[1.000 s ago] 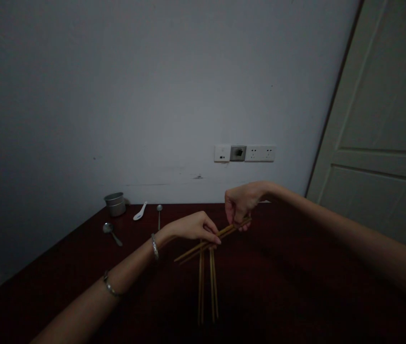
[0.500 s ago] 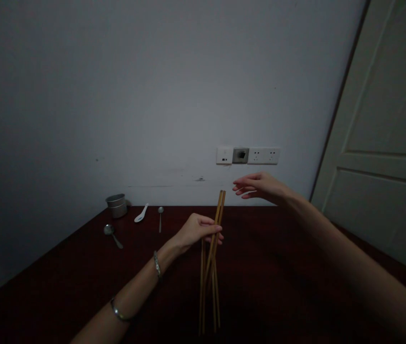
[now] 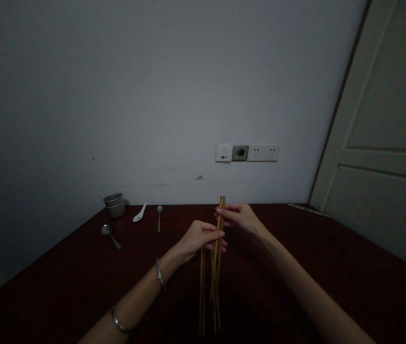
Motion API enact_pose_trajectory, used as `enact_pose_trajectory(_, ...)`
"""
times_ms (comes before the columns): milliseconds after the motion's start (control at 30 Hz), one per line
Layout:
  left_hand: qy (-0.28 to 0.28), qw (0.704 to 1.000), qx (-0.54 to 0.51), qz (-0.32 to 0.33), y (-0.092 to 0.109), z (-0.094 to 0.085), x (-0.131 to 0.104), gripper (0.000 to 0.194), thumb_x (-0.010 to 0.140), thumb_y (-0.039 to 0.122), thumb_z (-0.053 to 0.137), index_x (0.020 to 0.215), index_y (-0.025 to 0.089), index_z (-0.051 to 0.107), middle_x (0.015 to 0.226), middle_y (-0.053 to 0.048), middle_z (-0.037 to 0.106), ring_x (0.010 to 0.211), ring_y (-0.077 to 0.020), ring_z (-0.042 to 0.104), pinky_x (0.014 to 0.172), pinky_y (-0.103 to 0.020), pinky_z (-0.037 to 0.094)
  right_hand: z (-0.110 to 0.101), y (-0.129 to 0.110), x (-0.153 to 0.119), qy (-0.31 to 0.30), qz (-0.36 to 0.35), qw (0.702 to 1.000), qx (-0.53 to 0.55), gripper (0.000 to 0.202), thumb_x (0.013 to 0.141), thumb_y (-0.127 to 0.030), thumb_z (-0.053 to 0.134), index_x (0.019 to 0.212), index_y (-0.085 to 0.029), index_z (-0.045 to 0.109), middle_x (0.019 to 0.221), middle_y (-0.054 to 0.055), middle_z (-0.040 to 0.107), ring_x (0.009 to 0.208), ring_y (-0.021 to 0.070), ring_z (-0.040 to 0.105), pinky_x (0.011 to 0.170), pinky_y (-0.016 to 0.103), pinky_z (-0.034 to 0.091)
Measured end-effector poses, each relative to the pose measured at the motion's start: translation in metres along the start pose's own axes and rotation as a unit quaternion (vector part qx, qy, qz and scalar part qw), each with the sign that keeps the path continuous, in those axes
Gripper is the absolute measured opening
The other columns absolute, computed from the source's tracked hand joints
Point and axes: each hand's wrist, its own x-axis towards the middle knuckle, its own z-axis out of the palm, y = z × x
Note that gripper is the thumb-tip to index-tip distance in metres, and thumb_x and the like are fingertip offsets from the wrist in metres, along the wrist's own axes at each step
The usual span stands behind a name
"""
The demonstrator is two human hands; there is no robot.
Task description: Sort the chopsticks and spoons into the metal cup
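My left hand, with a bracelet and a bangle on its arm, pinches several wooden chopsticks held steeply over the dark red table. Just above it, my right hand has its thumb and fingers closed on the upper part of the same chopsticks, below their top ends. More chopsticks extend below my left hand; whether they lie on the table or hang from the hand I cannot tell.
At the back left of the table stand a metal cup, a white spoon, a small metal spoon and a metal ladle-like spoon. Wall sockets sit above the back edge; a door is at right.
My right hand has come down and left from above the table and closed on the chopsticks' upper part. The held chopsticks stand a little more upright and close together.
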Motion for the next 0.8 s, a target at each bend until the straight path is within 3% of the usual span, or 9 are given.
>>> enact_pose_trajectory(500,-0.010,1.000,-0.018,-0.023,-0.008,0.002,0.002,0.030,0.071,0.036,0.065,0.082,0.009,0.068,0.080,-0.014,0.068,0.068,-0.0171,0.066,0.060,-0.025,0.049,0.001,0.006,-0.001,-0.013,0.000,1.000,-0.012,0.027,0.059,-0.034,0.074,0.074,-0.012,0.068,0.069,0.003,0.065,0.060,0.0098,0.058,0.054,0.020,0.047)
enact_pose_trajectory(800,-0.001,1.000,-0.006,-0.028,-0.012,0.004,0.005,0.027,0.071,0.035,0.066,0.072,0.008,0.065,0.075,-0.011,0.068,0.064,-0.0156,0.065,0.059,-0.025,0.049,-0.001,0.015,0.005,0.003,-0.007,1.000,-0.027,0.028,0.056,-0.034,0.075,0.069,-0.012,0.067,0.056,-0.003,0.057,0.051,0.0057,0.051,0.049,0.019,0.047)
